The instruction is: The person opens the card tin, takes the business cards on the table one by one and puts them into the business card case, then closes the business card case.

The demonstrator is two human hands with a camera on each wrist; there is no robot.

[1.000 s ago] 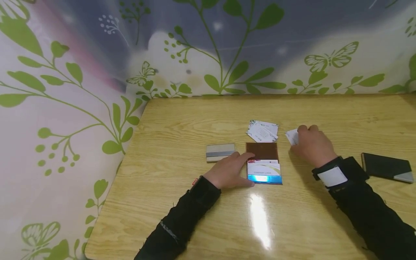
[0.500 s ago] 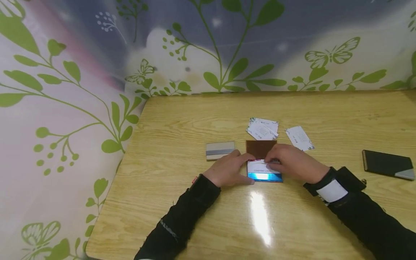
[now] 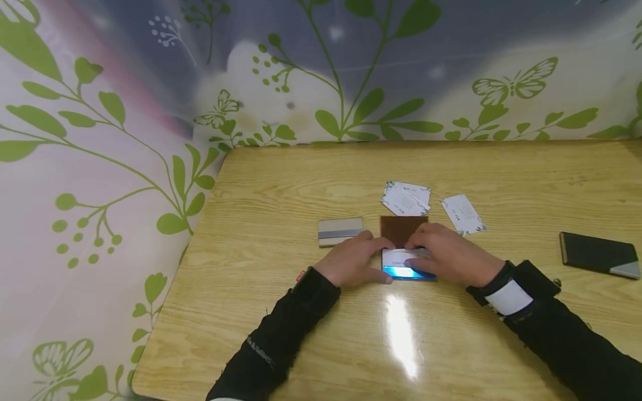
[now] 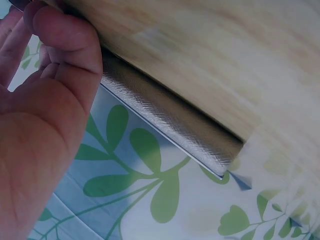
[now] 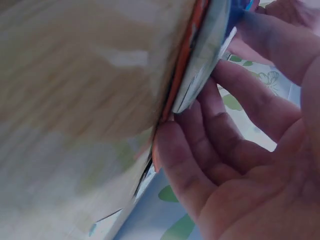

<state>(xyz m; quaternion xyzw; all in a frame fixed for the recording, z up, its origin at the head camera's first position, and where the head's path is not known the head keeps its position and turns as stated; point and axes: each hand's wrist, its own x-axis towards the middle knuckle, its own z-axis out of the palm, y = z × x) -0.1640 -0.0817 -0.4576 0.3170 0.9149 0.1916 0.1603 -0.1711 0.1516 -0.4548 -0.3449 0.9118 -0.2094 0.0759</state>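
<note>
An open business card holder (image 3: 398, 229) lies on the table, its brown inner side uppermost. Business cards (image 3: 393, 258) with printed lettering and a shiny blue strip fill its near half. My left hand (image 3: 351, 260) grips the holder's left side, thumb at the near corner and fingers by the fold. From the right, my right hand (image 3: 453, 255) pinches the cards between thumb and fingers. In the right wrist view those fingertips (image 5: 172, 135) touch the card stack (image 5: 202, 65) and the holder's orange edge (image 5: 185, 60). Part of the stack is hidden behind the right hand.
Beside the left hand lies a beige card case (image 3: 340, 231) with a grey band. White cards with leafy corners (image 3: 405, 198) overlap behind the holder, and a single white card (image 3: 462, 214) lies right of them. A black card case (image 3: 599, 254) rests farther right.
My right hand has let go of the single white card and moved left and nearer onto the business cards in the holder. My left hand has stayed in place.
</note>
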